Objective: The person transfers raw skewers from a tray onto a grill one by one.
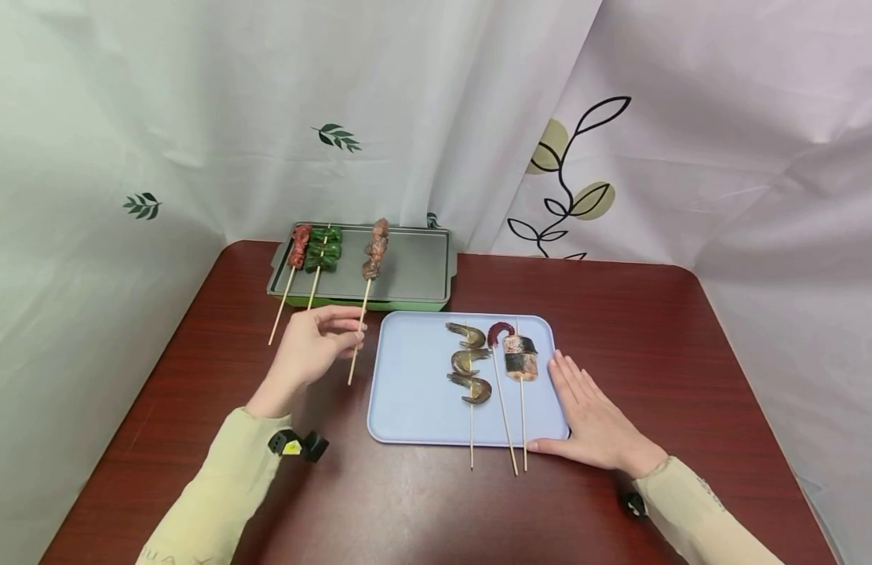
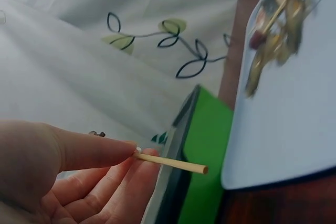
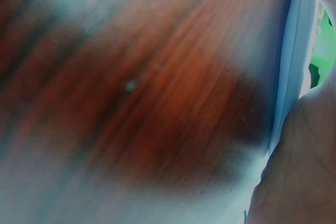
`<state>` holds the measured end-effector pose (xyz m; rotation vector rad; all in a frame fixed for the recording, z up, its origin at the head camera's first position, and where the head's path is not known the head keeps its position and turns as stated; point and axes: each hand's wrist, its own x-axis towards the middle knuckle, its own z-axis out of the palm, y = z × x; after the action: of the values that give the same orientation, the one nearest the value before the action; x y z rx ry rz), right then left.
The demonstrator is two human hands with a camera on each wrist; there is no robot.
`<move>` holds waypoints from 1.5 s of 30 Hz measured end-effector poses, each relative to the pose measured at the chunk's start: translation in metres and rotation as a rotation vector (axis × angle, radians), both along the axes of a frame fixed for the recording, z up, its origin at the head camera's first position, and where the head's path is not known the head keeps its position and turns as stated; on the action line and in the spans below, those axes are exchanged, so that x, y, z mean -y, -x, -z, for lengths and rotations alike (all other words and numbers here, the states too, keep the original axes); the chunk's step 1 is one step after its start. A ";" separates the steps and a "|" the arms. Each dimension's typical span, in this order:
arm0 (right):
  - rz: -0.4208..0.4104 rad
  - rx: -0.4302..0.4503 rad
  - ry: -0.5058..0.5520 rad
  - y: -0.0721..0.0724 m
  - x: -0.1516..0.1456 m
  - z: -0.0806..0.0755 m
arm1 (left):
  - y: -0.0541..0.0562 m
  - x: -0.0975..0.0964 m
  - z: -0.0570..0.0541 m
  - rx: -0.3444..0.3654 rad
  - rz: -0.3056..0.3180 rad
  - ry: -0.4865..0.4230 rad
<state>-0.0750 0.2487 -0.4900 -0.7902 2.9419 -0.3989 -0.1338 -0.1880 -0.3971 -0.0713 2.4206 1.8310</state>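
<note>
My left hand (image 1: pixel 311 345) pinches the wooden stick of a brown meat skewer (image 1: pixel 375 249) between thumb and fingers. Its meat end is over the grey grill plate (image 1: pixel 417 267); whether it touches is unclear. In the left wrist view the stick's blunt end (image 2: pixel 176 163) pokes out past the thumb. A red meat skewer (image 1: pixel 299 247) and a green pepper skewer (image 1: pixel 324 249) lie at the plate's left. With fingers extended, my right hand (image 1: pixel 594 420) rests at the lower right corner of the light blue tray (image 1: pixel 410 377).
On the tray's right half lie a shrimp skewer (image 1: pixel 471 362), a dark red tentacle skewer (image 1: pixel 500 333) and a skewer of dark-skinned chunks (image 1: pixel 521 366), sticks overhanging the near edge. A white curtain (image 1: pixel 379 102) hangs behind the reddish-brown table (image 1: pixel 436 510).
</note>
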 end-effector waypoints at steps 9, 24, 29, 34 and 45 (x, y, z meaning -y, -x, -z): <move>-0.004 -0.004 -0.003 0.000 -0.001 0.001 | 0.028 0.021 -0.007 0.013 -0.011 0.120; -0.002 0.005 -0.003 -0.001 0.000 -0.002 | 0.047 0.025 -0.003 0.116 -0.075 0.264; 0.001 0.014 -0.004 0.000 0.000 0.000 | 0.050 0.027 -0.004 0.140 -0.087 0.295; 0.000 0.016 -0.005 0.000 -0.001 0.000 | 0.052 0.029 -0.005 0.127 -0.105 0.326; -0.003 -0.011 0.014 -0.002 -0.001 0.001 | 0.052 0.029 -0.004 0.084 -0.103 0.412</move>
<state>-0.0734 0.2492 -0.4909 -0.8016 2.9507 -0.4167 -0.1862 -0.2169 -0.3932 -0.3025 2.7343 1.3013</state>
